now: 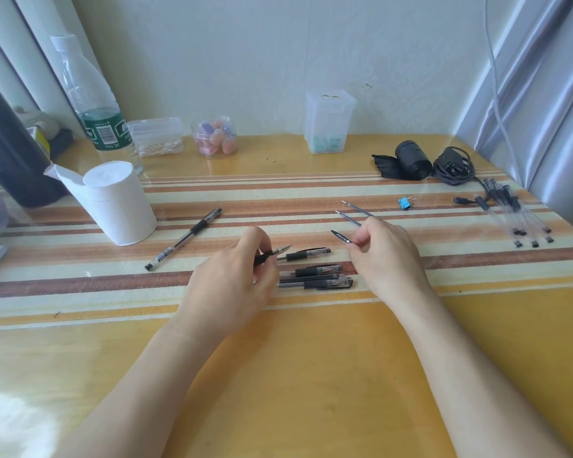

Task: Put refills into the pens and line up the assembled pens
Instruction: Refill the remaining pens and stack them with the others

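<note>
Yellow wood made up the table, crossed by orange, brown and cream stripes and seen from above by the person working at it. The left hand had its fingers curled round a black-gripped pen, whose bare metal tip pointed right. The right hand pinched a black cap between thumb and fingertips, with the clip aimed towards the pen. The two hands were near each other but apart.

The step looked to be capping. To do it well, the cap's opening would be lined up with the tip and pushed straight on until it seated. The pen would then be laid parallel to the finished ones, caps all facing the same way.

Counts:
- Two thin refills jutted out beyond the right hand. Whether the hand held them or they lay on the table could not be told.
- At least three capped pens lay between the hands. One sat slightly apart and the rest were pressed too close together to count surely.
- One stray pen lay slantwise beside a white paper roll.
- About six clear barrels lay bundled at the right edge, judging by their end plugs.
- One blue binder clip lay beyond the refills.
</note>
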